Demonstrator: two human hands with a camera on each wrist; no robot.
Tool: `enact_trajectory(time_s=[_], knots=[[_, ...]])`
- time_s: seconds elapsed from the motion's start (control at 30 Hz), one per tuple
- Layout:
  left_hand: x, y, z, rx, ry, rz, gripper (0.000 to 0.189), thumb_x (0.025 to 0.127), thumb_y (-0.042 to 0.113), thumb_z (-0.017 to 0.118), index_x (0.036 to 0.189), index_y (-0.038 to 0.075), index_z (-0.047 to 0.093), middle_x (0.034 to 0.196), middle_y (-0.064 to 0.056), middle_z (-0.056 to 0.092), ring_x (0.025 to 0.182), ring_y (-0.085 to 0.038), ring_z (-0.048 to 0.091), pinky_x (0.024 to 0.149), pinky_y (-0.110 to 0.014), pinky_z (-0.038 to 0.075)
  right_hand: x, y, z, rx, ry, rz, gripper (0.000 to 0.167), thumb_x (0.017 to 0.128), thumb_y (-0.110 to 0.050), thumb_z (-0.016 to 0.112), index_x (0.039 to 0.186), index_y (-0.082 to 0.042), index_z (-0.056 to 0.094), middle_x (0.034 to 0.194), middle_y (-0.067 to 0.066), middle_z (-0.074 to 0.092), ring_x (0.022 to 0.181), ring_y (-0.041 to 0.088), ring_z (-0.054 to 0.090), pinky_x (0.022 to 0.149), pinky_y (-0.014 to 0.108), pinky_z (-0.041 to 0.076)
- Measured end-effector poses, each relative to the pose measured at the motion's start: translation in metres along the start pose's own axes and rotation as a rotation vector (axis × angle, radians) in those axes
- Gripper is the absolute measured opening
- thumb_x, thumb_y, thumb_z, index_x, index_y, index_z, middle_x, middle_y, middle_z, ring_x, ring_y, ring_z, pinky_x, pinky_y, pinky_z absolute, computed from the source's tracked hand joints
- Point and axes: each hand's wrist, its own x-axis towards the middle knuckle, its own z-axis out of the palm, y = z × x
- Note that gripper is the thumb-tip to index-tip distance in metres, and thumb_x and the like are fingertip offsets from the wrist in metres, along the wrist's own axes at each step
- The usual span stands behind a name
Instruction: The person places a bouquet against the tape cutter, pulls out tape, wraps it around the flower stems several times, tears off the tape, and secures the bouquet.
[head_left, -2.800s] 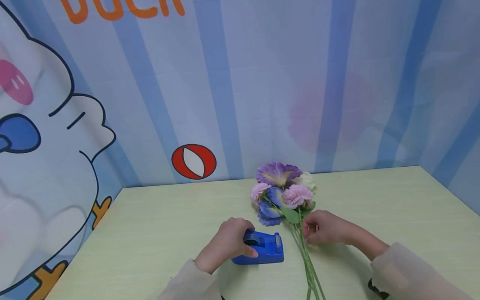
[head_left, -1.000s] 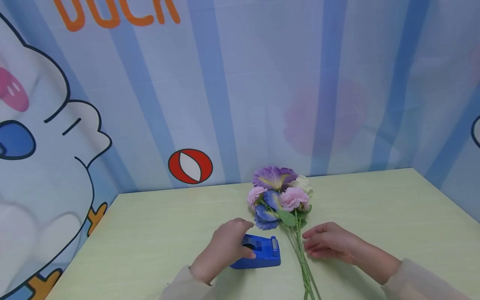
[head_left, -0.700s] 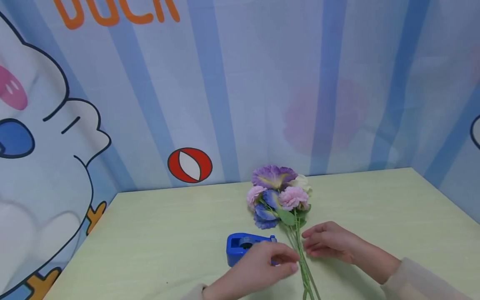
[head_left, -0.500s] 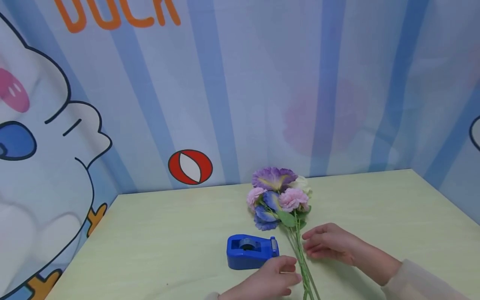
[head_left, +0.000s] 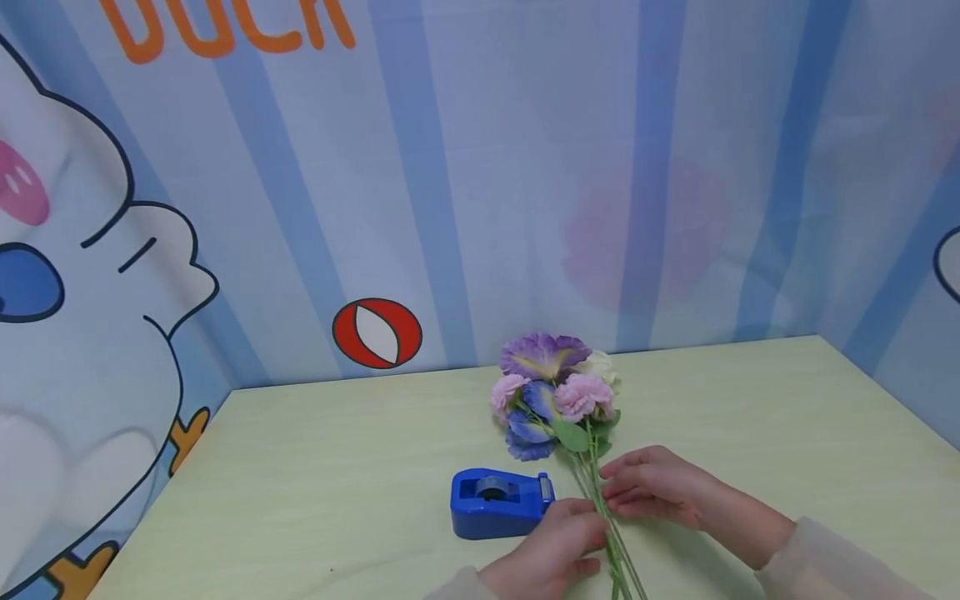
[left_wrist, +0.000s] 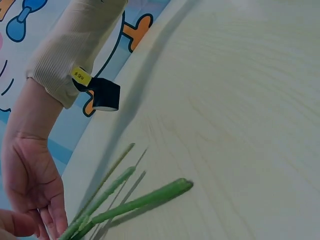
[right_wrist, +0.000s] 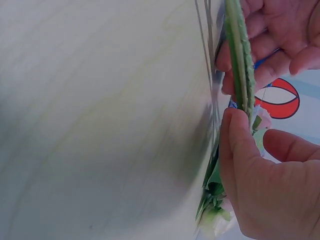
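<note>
Lengthwise: bouquet (head_left: 572,437) | blooms (head_left: 579,397) wallward | stems (head_left: 622,560) slanting nearward-right | 2 hands (head_left: 555,546) (head_left: 658,485) half-spread beside them, holding nothing

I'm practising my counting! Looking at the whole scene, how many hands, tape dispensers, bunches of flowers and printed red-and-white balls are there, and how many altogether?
Hands: 2, the left hand and the right hand
Tape dispensers: 1, the blue tape dispenser
Flower bunches: 1, the bunch of flowers
Printed balls: 1, the red-and-white ball
Total: 5
</note>
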Motion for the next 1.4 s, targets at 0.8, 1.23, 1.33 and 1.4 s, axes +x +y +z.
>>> enact_trajectory(time_s=[0.8, 1.23, 1.33, 1.4], knots=[[0.001, -0.025, 0.026, -0.080, 0.100, 0.158, 0.026, 0.098, 0.006, 0.041, 0.110, -0.011, 0.057, 0.084, -0.002, 0.056, 0.070, -0.009, 0.052, 0.065, -0.026, 0.048, 0.004, 0.007, 0.006, 0.030, 0.054, 0.044, 0.026, 0.092, -0.006, 0.053, 0.112, 0.011, 0.054, 0.077, 0.006, 0.068, 0.068, 0.013, 0.063, 0.065, 0.027, 0.054], [0.004, -0.028, 0.035, -0.156, 0.084, 0.204, 0.009, 0.091, -0.006, 0.048, 0.092, -0.007, 0.057, 0.069, -0.001, 0.050, 0.058, -0.010, 0.048, 0.054, -0.020, 0.041, 0.005, 0.009, 0.005, 0.068, 0.021, 0.012, 0.030, 0.092, -0.007, 0.051, 0.115, 0.012, 0.052, 0.077, 0.004, 0.068, 0.070, 0.013, 0.065, 0.069, 0.031, 0.054], [0.005, -0.028, 0.034, -0.173, 0.074, 0.191, 0.012, 0.091, -0.008, 0.045, 0.096, -0.008, 0.055, 0.070, -0.003, 0.048, 0.060, -0.011, 0.048, 0.059, -0.025, 0.047, 0.006, 0.011, 0.003, 0.076, 0.002, 0.001, 0.029, 0.093, -0.009, 0.051, 0.114, 0.011, 0.053, 0.078, 0.004, 0.069, 0.072, 0.013, 0.066, 0.071, 0.032, 0.054], [0.005, -0.027, 0.034, -0.177, 0.069, 0.173, 0.012, 0.093, -0.008, 0.043, 0.096, -0.008, 0.054, 0.071, -0.004, 0.048, 0.062, -0.012, 0.048, 0.064, -0.030, 0.051, 0.007, 0.012, 0.003, 0.091, -0.010, -0.002, 0.026, 0.093, -0.010, 0.052, 0.111, 0.008, 0.056, 0.078, 0.004, 0.069, 0.073, 0.014, 0.066, 0.071, 0.032, 0.053]])
